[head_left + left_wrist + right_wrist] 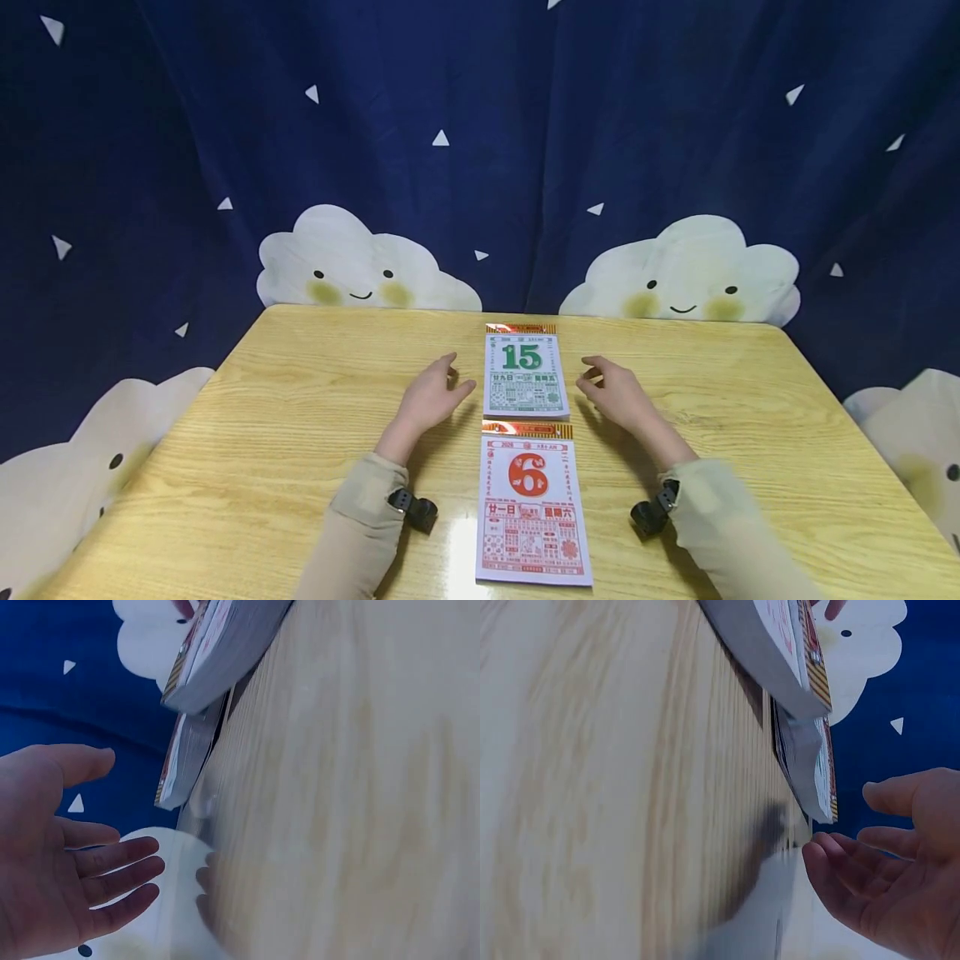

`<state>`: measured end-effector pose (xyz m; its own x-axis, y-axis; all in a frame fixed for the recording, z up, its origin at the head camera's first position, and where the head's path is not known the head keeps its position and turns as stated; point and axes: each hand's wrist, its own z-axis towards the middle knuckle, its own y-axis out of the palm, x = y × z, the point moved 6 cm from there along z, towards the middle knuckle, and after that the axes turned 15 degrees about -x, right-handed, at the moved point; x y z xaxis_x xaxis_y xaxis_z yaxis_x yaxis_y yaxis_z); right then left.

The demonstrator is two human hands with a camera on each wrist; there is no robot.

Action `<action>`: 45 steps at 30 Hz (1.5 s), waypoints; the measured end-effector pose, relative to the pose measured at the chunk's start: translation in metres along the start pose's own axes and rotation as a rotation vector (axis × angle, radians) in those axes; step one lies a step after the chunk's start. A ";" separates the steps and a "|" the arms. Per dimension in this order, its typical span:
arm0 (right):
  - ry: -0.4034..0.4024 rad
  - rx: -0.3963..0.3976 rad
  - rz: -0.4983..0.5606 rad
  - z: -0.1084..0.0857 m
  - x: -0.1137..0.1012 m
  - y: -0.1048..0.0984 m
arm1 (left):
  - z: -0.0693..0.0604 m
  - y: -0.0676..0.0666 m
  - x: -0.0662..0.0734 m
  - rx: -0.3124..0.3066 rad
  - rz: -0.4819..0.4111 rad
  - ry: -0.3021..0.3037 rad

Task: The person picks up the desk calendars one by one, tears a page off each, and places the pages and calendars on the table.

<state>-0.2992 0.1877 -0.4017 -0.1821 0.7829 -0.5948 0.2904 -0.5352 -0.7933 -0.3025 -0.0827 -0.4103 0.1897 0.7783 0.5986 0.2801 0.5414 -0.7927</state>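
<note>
Two thick tear-off calendars lie one behind the other on the table. The farther calendar (525, 379) shows a green 15; the nearer calendar (531, 512) shows a red 6. Each has a shiny gold and red band along its top. My left hand (433, 396) hovers left of the green calendar, touching nothing, its fingers relaxed and thumb apart. On the other side my right hand (617, 393) is held near that calendar's right edge, fingers loosely bent with nothing between them. From the side, the left wrist view shows the thick page block (232, 656) of the nearer calendar.
The wooden table (300, 417) extends to both sides of the calendars. Behind it hangs a dark blue curtain (465, 75) with white triangles and smiling clouds. A small black camera is strapped on each wrist, the left camera (422, 512) and the right camera (651, 515).
</note>
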 end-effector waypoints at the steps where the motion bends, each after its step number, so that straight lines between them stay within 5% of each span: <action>1: 0.006 -0.004 0.014 0.001 -0.001 0.002 | 0.001 0.001 0.001 0.003 -0.006 -0.002; 14: 0.078 -0.080 0.219 0.011 -0.004 0.022 | 0.005 0.012 0.014 0.011 -0.110 -0.028; 25: 0.149 -0.060 0.221 0.016 -0.003 0.027 | 0.009 0.023 0.027 -0.037 -0.084 -0.064; 34: 0.222 -0.072 0.396 0.019 -0.001 0.032 | 0.011 0.029 0.029 -0.029 -0.288 -0.130; 41: 0.252 -0.096 0.520 0.021 0.001 0.036 | 0.013 0.030 0.027 0.040 -0.325 -0.169; 45: 0.264 -0.102 0.556 0.023 0.000 0.038 | 0.017 0.032 0.021 0.069 -0.459 -0.202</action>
<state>-0.3095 0.1601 -0.4349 0.2569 0.4548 -0.8528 0.3657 -0.8625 -0.3498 -0.3058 -0.0432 -0.4250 -0.1258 0.4976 0.8582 0.2277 0.8565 -0.4632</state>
